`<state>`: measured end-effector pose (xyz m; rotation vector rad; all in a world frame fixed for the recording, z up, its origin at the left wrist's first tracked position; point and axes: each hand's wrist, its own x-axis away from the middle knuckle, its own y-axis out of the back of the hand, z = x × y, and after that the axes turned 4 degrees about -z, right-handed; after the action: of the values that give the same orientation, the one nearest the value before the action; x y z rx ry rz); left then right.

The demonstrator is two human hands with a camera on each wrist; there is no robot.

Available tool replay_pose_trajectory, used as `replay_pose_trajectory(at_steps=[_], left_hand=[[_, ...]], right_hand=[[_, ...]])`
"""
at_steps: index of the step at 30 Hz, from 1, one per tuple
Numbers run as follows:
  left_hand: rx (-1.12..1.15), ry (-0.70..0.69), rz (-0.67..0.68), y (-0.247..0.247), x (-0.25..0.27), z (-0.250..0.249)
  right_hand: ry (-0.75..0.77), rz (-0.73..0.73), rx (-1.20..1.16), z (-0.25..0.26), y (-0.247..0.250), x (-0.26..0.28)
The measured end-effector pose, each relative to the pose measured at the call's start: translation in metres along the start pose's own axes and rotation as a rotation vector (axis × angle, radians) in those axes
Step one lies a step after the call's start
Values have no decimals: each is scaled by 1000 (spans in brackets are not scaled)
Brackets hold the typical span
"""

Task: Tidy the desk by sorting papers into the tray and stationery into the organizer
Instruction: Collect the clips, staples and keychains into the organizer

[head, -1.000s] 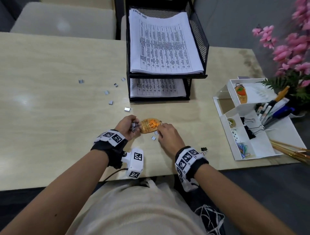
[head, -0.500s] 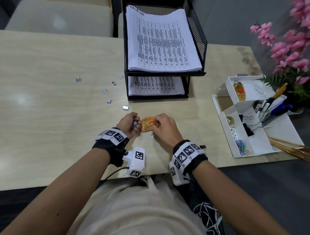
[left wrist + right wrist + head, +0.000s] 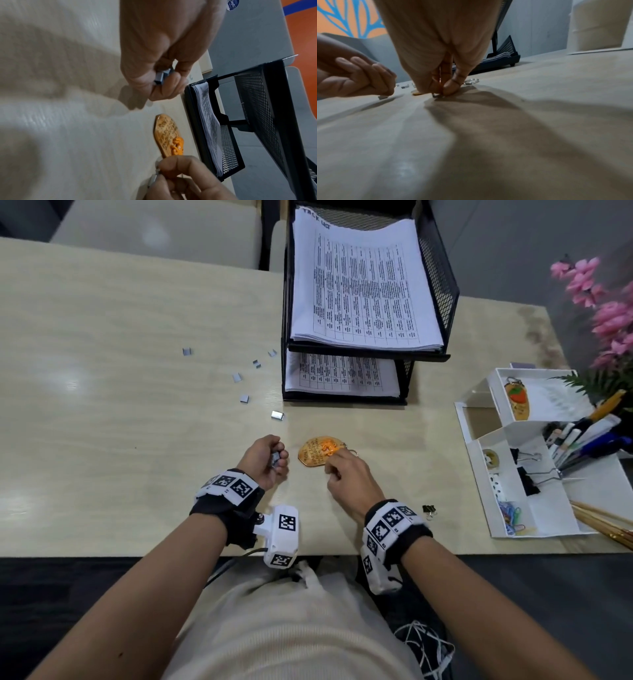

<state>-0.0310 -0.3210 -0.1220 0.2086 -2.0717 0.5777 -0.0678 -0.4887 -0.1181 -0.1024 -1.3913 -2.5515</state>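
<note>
My left hand (image 3: 275, 458) is curled round a few grey staple blocks (image 3: 162, 77) and hovers just above the desk. To its right lies an orange keychain tag (image 3: 315, 451), flat on the wood. At the tag's near edge my right hand (image 3: 329, 465) pinches a small staple piece (image 3: 438, 95) between thumb and fingers, right at the desk surface. Several more staple pieces (image 3: 244, 398) lie scattered to the far left of my hands. The black paper tray (image 3: 442, 285) holds printed sheets on both levels. The white organizer (image 3: 479, 474) stands at the right.
A black binder clip (image 3: 429, 510) lies near the front edge, right of my right wrist. The organizer holds pens, binder clips, paper clips and another tag. Pink flowers (image 3: 613, 313) and wooden sticks (image 3: 603, 518) crowd the right edge. Chairs stand behind the desk.
My right hand has slid off the tag toward its near edge and closed on the loose staple piece there. The left hand has drawn slightly away from the tag, still holding its staples.
</note>
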Motion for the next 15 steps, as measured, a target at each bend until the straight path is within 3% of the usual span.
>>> replay_pose_trajectory(at_steps=[6,12,15], left_hand=[[34,7,-18,4,-1,-5],[100,-16,62,11,0,-8],[106,-14,91,18,4,-15]], right_hand=[[-137,-65,-204,12,2,-8],[31,-7,-374,79,16,-33],[44,-16,-407,93,14,-50]])
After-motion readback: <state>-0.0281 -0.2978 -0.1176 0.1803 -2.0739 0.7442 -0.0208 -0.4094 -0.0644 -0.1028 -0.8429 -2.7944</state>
